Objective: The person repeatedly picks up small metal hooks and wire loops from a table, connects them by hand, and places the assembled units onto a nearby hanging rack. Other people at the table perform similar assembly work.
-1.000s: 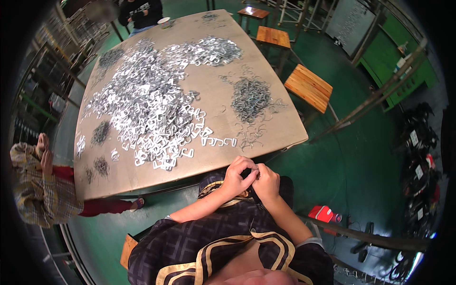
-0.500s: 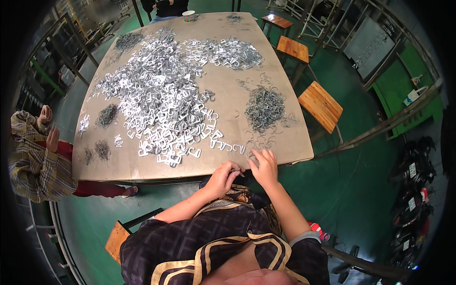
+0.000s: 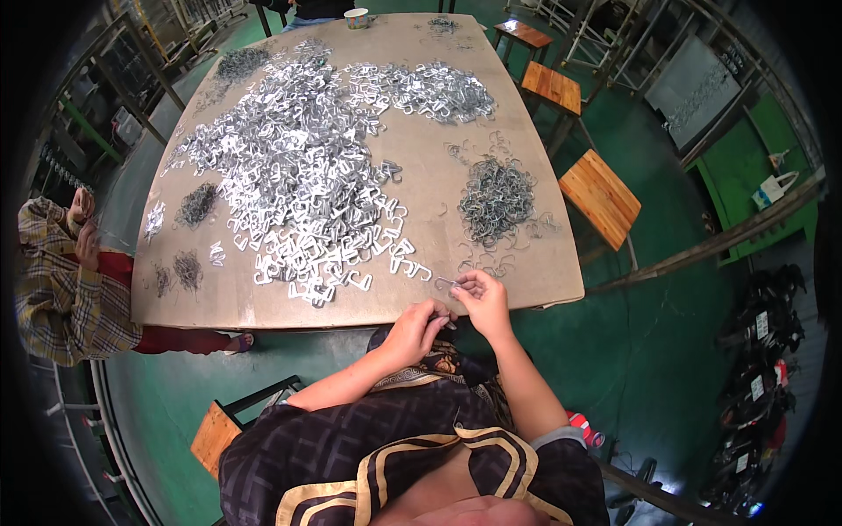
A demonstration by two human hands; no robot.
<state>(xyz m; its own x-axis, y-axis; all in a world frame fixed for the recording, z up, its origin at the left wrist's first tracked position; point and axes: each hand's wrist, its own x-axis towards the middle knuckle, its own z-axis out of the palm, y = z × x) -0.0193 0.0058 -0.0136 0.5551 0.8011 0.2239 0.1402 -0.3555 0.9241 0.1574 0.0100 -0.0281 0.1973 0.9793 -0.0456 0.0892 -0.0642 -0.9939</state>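
Observation:
At the near edge of the table, my right hand (image 3: 481, 302) pinches a small silver metal hook (image 3: 444, 282) between thumb and fingertips. Close beside it on the left, my left hand (image 3: 416, 331) is closed, its fingertips pressed together near the table edge. Something small and dark shows at those fingertips, too small to name. A large heap of flat silver hooks (image 3: 298, 167) covers the middle of the table, and a few loose ones trail toward my right hand. Beyond that hand lies a pile of thin, dark, curved wire pieces (image 3: 495, 200).
The brown tabletop (image 3: 421, 237) also bears smaller wire piles on the left and a paper cup (image 3: 356, 18) at the far end. Wooden stools (image 3: 601, 197) line the right side. A person in a plaid shirt (image 3: 61, 280) is at the left; another stands beyond the table.
My right hand, its fingers apart over the table edge before, has closed on a hook from the end of the loose row. My left hand stays closed in nearly the same place.

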